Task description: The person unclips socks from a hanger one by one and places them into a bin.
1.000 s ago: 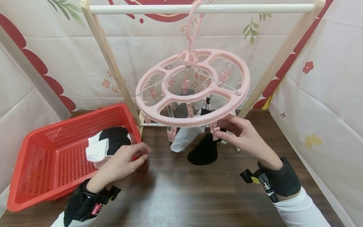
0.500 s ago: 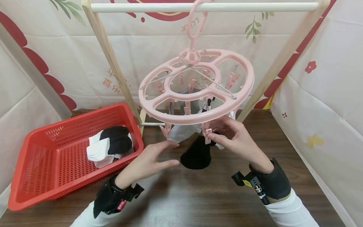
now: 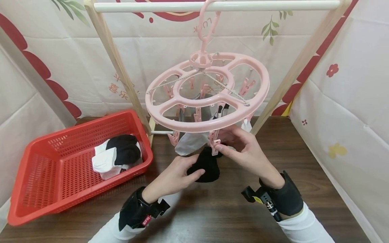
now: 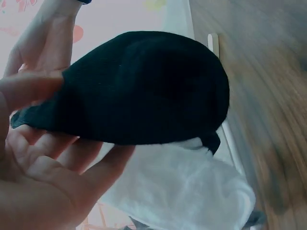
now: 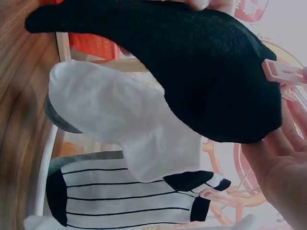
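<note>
A black sock (image 3: 209, 167) hangs below the near rim of the round pink drying hanger (image 3: 194, 126). My right hand (image 3: 247, 148) pinches a pink clothes peg (image 3: 216, 148) at the sock's upper end, thumb in front and fingers behind. In the right wrist view the peg (image 5: 283, 74) sits over the sock's edge. My left hand (image 3: 174, 173) holds the sock's lower part between thumb and fingers; its fingertips are partly hidden behind the fabric. A white sock (image 5: 129, 115) and a striped sock (image 5: 124, 191) hang behind.
A red basket (image 3: 39, 175) with black and white socks (image 3: 123, 148) stands at the left. Overhead, a white bar (image 3: 152, 6) on wooden posts carries the hanger. Several other pegs dangle from the ring, one a little left of the hands (image 3: 174, 137).
My left hand has moved right from beside the basket to the black sock. The right hand, still at the peg, has shifted left with the sock, and the hanger has turned slightly.
</note>
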The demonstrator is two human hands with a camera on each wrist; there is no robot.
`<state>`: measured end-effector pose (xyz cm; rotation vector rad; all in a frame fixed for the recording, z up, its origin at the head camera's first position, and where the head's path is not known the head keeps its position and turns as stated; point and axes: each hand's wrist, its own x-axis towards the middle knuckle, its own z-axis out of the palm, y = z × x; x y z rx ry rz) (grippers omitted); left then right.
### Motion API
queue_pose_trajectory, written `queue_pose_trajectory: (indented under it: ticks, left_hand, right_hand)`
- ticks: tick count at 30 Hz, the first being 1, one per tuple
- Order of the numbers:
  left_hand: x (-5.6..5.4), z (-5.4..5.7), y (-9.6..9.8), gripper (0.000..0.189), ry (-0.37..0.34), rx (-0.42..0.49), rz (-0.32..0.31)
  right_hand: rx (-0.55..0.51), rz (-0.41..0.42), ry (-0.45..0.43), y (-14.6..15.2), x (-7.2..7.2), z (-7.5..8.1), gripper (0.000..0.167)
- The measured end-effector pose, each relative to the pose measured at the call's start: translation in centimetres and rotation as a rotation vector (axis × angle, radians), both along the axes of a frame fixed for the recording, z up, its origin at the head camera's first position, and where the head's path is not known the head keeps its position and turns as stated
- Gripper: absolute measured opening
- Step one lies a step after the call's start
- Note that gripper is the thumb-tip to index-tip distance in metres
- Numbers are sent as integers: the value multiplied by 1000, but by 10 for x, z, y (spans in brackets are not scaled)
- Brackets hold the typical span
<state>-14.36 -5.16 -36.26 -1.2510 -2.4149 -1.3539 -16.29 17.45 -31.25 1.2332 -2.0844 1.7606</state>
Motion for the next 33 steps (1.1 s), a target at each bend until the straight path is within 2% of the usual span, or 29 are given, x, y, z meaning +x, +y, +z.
queue_pose_trajectory:
  ticks: [3, 6, 11, 19, 27, 33]
  left_hand:
    - [1, -3, 0, 15, 2, 27, -5]
    - [2, -3, -1, 15, -2, 24, 4]
    - [3, -5, -2, 19, -7, 6, 15]
    - [6, -6, -4, 19, -50, -13, 21]
    - [8, -8, -11, 18, -134, -32, 4]
    - [11, -14, -17, 12, -128, -60, 33]
  right_hand:
    - [2, 29, -38, 1, 0, 1, 39]
    - [17, 57, -62, 2, 1, 1, 40]
    - [34, 93, -43, 3, 0, -1, 36]
    - [-10, 146, -81, 2, -1, -7, 39]
    - [-52, 92, -103, -3, 0, -9, 33]
    - [-59, 16, -159, -1, -1, -8, 32]
